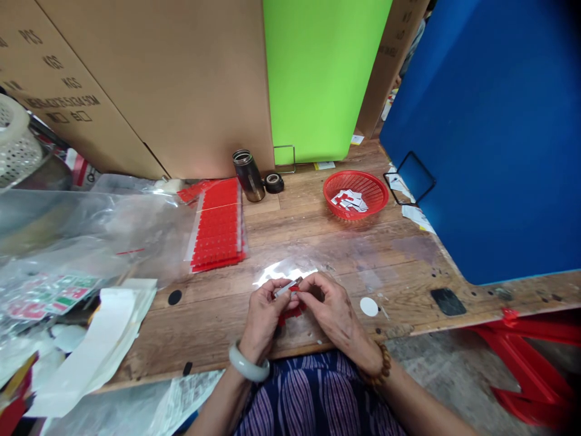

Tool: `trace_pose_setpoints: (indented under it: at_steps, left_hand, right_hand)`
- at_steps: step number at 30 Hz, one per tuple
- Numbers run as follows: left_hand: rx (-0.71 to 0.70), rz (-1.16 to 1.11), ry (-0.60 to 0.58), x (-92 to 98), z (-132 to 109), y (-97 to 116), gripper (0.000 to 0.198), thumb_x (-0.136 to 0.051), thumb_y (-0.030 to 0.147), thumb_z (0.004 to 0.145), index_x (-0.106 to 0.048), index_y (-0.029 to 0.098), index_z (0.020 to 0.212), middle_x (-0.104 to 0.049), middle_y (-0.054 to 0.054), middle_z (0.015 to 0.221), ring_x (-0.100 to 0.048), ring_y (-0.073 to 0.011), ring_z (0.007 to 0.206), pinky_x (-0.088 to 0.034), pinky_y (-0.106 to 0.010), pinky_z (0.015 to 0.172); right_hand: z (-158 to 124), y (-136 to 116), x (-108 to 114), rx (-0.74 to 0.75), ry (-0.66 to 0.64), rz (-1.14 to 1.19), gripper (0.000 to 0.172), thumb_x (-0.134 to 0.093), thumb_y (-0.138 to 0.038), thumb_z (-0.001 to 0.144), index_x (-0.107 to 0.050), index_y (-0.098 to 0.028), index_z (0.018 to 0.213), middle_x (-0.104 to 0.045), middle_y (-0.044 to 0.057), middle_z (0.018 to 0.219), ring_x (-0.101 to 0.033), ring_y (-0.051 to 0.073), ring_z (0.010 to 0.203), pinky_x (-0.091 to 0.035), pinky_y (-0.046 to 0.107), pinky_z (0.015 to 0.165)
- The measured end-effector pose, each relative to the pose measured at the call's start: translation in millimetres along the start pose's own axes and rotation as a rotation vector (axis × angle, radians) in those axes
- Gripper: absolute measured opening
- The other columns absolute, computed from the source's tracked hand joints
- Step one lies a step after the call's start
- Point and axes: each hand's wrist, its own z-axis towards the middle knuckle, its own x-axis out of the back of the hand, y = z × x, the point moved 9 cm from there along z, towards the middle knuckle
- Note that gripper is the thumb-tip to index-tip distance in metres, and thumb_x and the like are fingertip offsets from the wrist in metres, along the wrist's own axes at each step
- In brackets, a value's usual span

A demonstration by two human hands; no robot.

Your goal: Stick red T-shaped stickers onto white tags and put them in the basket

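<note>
My left hand (265,312) pinches a small whitish-grey strip (287,288) between thumb and fingers, low over the table's front edge. Opposite it, my right hand (333,312) has thumb and forefinger closed at the strip's other end, where a bit of red shows. Red pieces (293,313) lie just below the fingertips, partly hidden by the hands. The exact kind of the strip is too small to make out. Beyond the hands, a red plastic basket (356,212) holds several small white and red pieces (350,200).
A stack of red sheets (218,230) lies at left beside a dark open flask (249,175) and its black lid (274,183). Clear plastic bags (149,224) and papers (106,333) cover the left end. Green (318,79) and blue (490,133) panels stand behind and right.
</note>
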Motion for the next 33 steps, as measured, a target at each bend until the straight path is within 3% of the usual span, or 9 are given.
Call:
trace_pose_setpoints:
  at_steps: [4,10,14,26,33]
  left_hand:
    - [-0.032,0.017,0.011,0.9,-0.3,3.0,0.035,-0.075,0.02,0.064,-0.061,0.011,0.095,-0.072,-0.007,0.078,-0.068,-0.0146,0.064,-0.054,-0.023,0.066]
    - [0.045,-0.053,-0.033,-0.2,1.2,-7.0,0.039,-0.076,0.019,0.064,-0.059,0.011,0.098,-0.072,-0.008,0.074,-0.07,-0.0158,0.068,-0.055,-0.023,0.069]
    - [0.105,-0.086,-0.037,0.1,0.7,-12.9,0.039,-0.075,0.015,0.066,-0.058,0.01,0.101,-0.072,-0.009,0.073,-0.07,-0.0161,0.067,-0.055,-0.021,0.067]
    - [0.092,-0.083,-0.018,-2.2,-1.3,-10.8,0.024,-0.065,0.004,0.073,-0.057,0.009,0.095,-0.072,-0.01,0.074,-0.07,-0.015,0.065,-0.056,-0.02,0.065]
    - [0.089,-0.086,-0.012,-2.2,1.0,-11.7,0.029,-0.071,0.01,0.068,-0.057,0.009,0.094,-0.073,-0.01,0.076,-0.07,-0.015,0.065,-0.056,-0.019,0.065]
  right_hand:
    - [-1.6,-11.0,6.7,0.071,0.059,-0.03,0.01,-0.056,-0.013,0.077,-0.057,-0.02,0.07,-0.056,0.002,0.084,-0.051,0.018,0.086,-0.04,0.03,0.075]
    - [2.5,-7.5,7.7,0.002,-0.008,0.004,0.012,-0.05,-0.013,0.081,-0.055,-0.02,0.073,-0.057,-0.002,0.07,-0.053,0.014,0.068,-0.039,0.026,0.063]
    - [4.5,-6.0,8.8,-0.014,-0.015,-0.031,0.012,-0.049,-0.012,0.08,-0.054,-0.02,0.073,-0.057,-0.001,0.069,-0.053,0.014,0.067,-0.039,0.025,0.062]
    - [7.7,4.0,5.5,-0.004,-0.024,-0.138,0.01,-0.049,-0.013,0.079,-0.053,-0.02,0.074,-0.056,-0.001,0.071,-0.051,0.014,0.064,-0.037,0.025,0.06]
    - [8.7,7.5,3.7,0.001,-0.012,-0.192,0.01,-0.049,-0.012,0.08,-0.052,-0.019,0.074,-0.057,-0.001,0.073,-0.05,0.013,0.066,-0.036,0.025,0.062]
